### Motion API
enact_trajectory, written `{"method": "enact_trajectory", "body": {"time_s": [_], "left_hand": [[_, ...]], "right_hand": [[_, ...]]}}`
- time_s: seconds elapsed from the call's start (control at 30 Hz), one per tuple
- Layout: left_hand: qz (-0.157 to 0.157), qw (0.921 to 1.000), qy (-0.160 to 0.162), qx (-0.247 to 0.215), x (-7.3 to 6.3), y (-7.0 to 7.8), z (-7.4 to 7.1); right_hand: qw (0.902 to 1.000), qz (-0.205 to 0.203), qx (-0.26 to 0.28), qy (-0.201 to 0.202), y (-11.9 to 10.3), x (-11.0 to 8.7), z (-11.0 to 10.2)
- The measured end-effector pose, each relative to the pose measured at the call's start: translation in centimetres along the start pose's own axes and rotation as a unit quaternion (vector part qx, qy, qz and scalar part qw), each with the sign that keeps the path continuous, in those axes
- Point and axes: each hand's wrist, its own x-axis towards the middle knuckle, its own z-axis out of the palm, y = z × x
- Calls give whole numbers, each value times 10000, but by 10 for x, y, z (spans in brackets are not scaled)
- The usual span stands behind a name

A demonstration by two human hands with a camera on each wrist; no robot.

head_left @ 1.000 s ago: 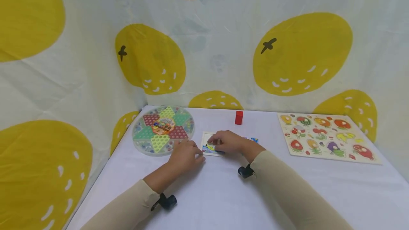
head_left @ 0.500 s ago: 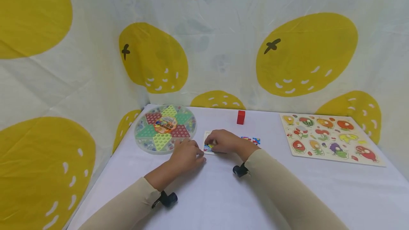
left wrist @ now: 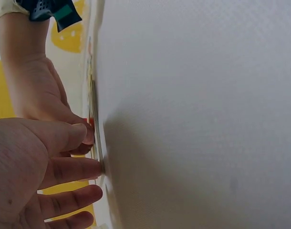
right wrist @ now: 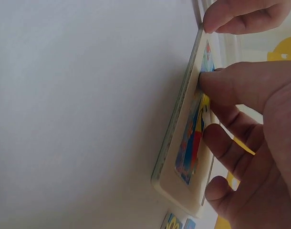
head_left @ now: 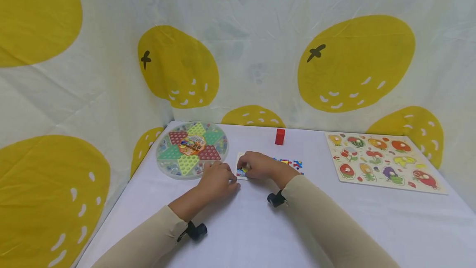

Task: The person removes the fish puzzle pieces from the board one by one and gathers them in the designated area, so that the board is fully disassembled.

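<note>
A small jigsaw puzzle in a pale frame (right wrist: pixel 181 193) lies on the white table, its picture showing blue, yellow and red. Over it is my right hand (head_left: pixel 260 166), thumb and forefinger pinching a puzzle piece at the frame's left part. Most of that piece is hidden by the fingers. In the right wrist view, the thumb (right wrist: pixel 214 86) presses on the picture while the other fingers bend above it. My left hand (head_left: pixel 217 181) rests at the frame's left edge, fingertips touching the near-left corner. Its fingers (left wrist: pixel 74 198) are spread and loosely bent.
Several loose jigsaw pieces (head_left: pixel 297 164) lie right of the frame, partly behind my right hand. A round Chinese checkers board (head_left: pixel 210 152) sits close to my left hand. Behind stands a red block (head_left: pixel 280 136). A fruit peg puzzle board (head_left: pixel 355 175) lies at the right.
My right hand has shifted slightly left over the frame, uncovering more of the loose pieces. The left hand stays at the frame's edge. The head view has turned a little.
</note>
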Motion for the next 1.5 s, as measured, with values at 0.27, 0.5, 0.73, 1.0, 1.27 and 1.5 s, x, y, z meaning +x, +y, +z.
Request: {"method": "enact_trajectory", "body": {"time_s": [0.27,0.5,0.73,1.0,1.27,1.5], "left_hand": [[79,9999,123,10,1,0,3],[126,9998,165,16,2,1,2],[229,9993,285,52,2,0,0],[130,9996,241,-16,-1,3,-4],[124,9996,263,-27,1,0,-1],[136,9994,298,-70,3,-1,-1]], "right_hand": [[9998,176,71,-108,-2,3,1],[9994,333,-53,-57,-3,4,1],[9998,120,-73,125,-1,0,0],[9993,-45,206,312,5,-2,4],[9979,-293,332,465,10,-5,4],[9969,-312,547,463,13,-7,3]]}}
